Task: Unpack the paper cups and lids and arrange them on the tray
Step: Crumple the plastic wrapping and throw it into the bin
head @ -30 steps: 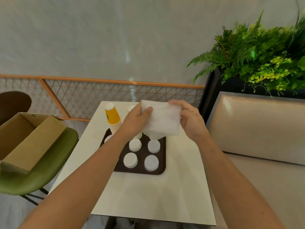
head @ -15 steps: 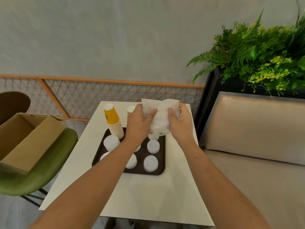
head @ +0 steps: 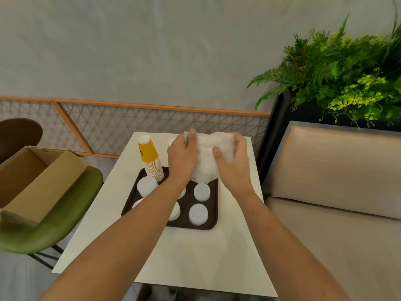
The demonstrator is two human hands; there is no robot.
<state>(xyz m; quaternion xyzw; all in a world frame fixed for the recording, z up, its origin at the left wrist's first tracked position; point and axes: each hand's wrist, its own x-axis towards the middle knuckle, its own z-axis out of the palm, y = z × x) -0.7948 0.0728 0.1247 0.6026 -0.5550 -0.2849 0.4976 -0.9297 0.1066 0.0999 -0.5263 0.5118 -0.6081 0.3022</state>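
1. Both grips are clenched on one crumpled wrapper (head: 208,157): our left hand (head: 182,158) curls round its left side, fingertips over the top edge, and our right hand (head: 233,168) wraps its right side, thumb pressed on the front.
2. We hold both bare forearms stretched forward, converging over the tray (head: 213,223). The hands sit close together, with the wrapper in the air above the tray's far half.
3. We see the wrapper as thin, whitish, translucent film, bunched and creased; whether anything is inside we cannot tell.
4. Our tray is dark brown with rounded corners and lies on the pale, smooth bench (head: 195,257). White round pieces (head: 198,213) stand on it in rows; lids or upturned cups, we cannot tell.
5. At the tray's far left corner stands a tall upside-down stack of paper cups (head: 150,159) — yellow-orange, ribbed by its nested rims.
6. Left of the bench, we see an open cardboard box (head: 43,181) resting on a green chair (head: 71,218).
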